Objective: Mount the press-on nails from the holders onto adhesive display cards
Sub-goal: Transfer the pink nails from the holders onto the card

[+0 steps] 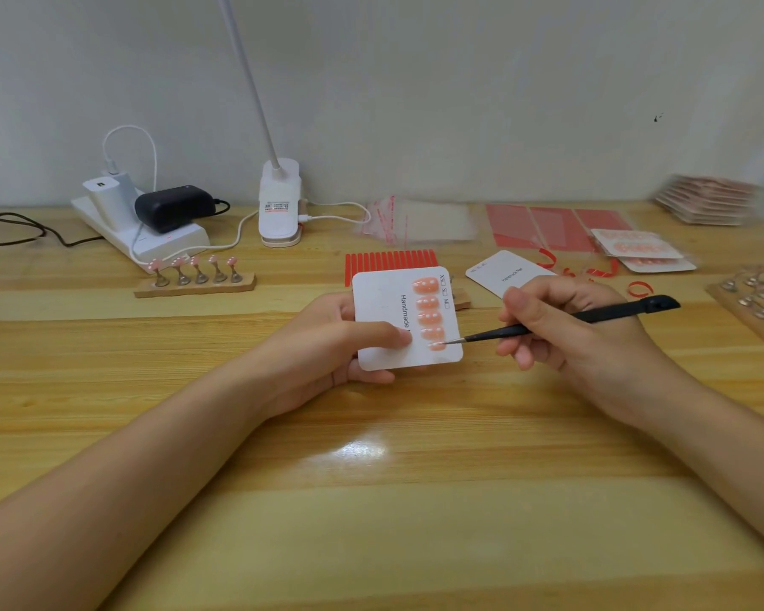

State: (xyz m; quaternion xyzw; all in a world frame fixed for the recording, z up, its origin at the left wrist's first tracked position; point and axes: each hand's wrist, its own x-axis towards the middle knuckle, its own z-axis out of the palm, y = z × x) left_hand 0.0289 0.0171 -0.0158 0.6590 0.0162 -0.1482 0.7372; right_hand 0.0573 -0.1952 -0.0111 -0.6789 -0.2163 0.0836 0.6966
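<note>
Head view, card: the left hand (327, 346) grips a white display card (384, 346) at frame centre, thumb curled over its face, fingers underneath.
Nails on card: five peach press-on nails (428, 313) run in a column along the card's right edge; the lowest one (436, 344) is touched by the tool.
Tool: the right hand (565, 328) pinches black tweezers (548, 324), tip meeting the lowest nail from the right.
Step in hand: seemingly seating or nudging that fifth nail onto the adhesive.
How to do it well: I judge the thumb should brace the card close to the nail, the tip should push lightly at the nail's edge, not its painted top, and spacing should match the four above.
Risk: a skewed nail may be hard to lift again from the adhesive.
Holders: left of centre, a wooden holder strip (195, 284) carries five more nails on stands.
Spare supplies: a blank card (503, 271) lies just right of the held one; red adhesive strips (391, 262) lie behind it.
</note>
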